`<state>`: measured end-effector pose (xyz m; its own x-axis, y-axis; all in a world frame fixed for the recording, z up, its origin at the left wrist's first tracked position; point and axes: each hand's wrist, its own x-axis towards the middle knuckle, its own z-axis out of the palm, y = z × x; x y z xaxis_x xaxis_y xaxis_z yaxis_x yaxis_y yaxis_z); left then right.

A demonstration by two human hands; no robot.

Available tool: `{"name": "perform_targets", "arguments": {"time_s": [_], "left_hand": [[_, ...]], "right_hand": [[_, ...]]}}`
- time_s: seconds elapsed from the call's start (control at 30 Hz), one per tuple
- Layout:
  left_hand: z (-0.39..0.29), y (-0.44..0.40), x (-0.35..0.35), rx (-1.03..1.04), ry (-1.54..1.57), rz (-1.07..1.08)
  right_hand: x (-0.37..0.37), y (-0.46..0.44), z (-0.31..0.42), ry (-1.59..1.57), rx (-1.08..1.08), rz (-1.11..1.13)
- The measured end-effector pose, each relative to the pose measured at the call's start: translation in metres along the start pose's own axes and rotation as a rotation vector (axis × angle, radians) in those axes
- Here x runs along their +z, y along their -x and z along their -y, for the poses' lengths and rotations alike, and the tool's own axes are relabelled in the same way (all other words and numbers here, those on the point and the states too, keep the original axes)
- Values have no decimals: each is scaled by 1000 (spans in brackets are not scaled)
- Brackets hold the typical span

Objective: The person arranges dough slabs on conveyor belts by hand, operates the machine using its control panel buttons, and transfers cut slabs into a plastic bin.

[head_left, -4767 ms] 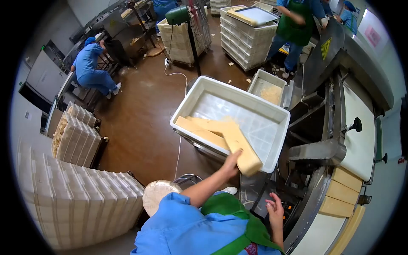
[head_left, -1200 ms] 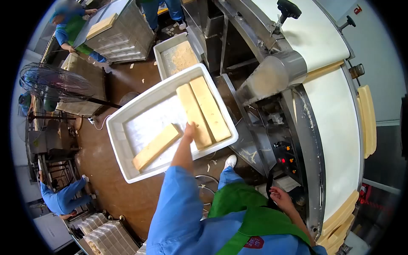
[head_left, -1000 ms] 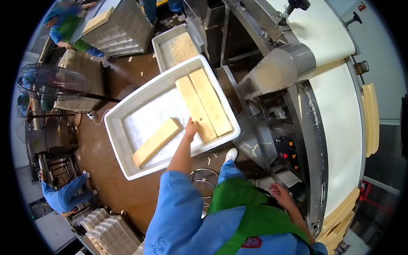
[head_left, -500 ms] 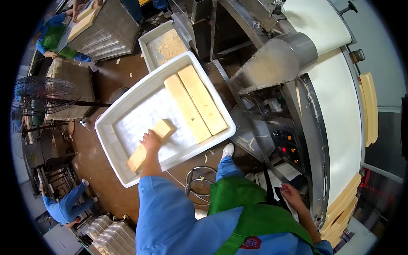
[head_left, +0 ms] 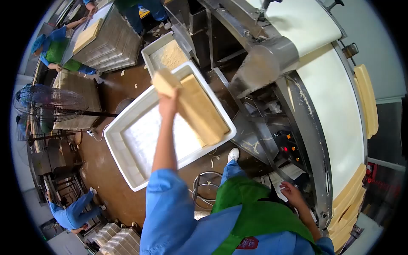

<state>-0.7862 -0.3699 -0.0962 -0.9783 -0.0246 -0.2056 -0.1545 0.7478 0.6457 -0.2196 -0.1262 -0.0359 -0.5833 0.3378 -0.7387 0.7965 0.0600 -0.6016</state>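
Note:
My left hand is closed round a pale yellow dough block, held up and tilted at the far side of a white tub. Motion blurs the block a little. Beneath and beside it, long dough slabs lie along the tub's right side; the raised block and my hand cover part of them. Near the machine's lower frame, my right hand hangs with its fingers loosely bent and apart, nothing visible in them.
A curved white conveyor belt runs at the right, with dough strips along its outer edge. A smaller tub holds crumbly scraps. A fan stands left, a round metal stool near my legs. Co-workers are at the far left.
My left hand has lifted the dough block from the tub's left part and carried it up and right, towards the far end by the slabs. My right hand has barely moved.

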Motion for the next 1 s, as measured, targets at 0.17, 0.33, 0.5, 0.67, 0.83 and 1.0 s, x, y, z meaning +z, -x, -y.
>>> {"name": "perform_targets", "arguments": {"time_s": [0.17,0.33,0.5,0.67,0.83,1.0], "left_hand": [[41,45,126,53,-31,200],[55,88,131,104,381,243],[57,97,154,134,-162,-142],[82,58,168,-140,4,199],[53,101,136,26,455,324],[-74,233,95,766,299,106]], "right_hand": [[-10,20,4,-42,-17,-68],[-22,52,-17,-136,-55,-166],[-47,89,2,-70,-162,-402],[-120,117,-62,-66,-185,-1082],[-165,130,-145,454,526,-1503],[-175,105,-172,-137,104,-1459]]}}
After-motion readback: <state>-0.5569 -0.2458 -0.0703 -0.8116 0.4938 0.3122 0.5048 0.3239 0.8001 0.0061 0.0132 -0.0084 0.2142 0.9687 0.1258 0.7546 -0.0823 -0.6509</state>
